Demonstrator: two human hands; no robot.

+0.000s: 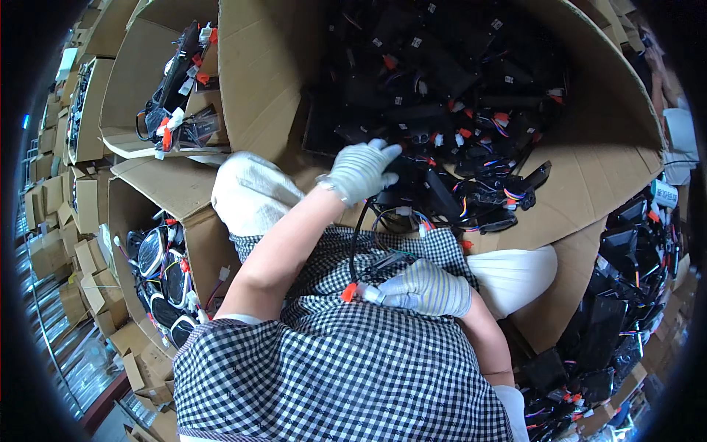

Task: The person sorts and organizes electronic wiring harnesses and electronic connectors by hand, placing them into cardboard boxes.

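My left hand (361,171), in a white knit glove, reaches over the near edge of the heap of black electronic units (412,110) in the big cardboard box. Its thumb and fingers are apart, with dark units beneath them. My right hand (427,289), in a striped whitish glove, is closed over my lap on a clear-white plug connector (370,295). A red connector (350,292) sits at that plug's end. From there a black cable (355,239) runs up toward the units below my left hand. Thin coloured wires (412,215) loop beside it.
The big box's cardboard flap (582,191) slopes down on the right. On the left, an open carton (199,214) holds units with rounded dark faces (153,250), and another carton (121,125) stands behind it. More black units (607,324) are piled at the right.
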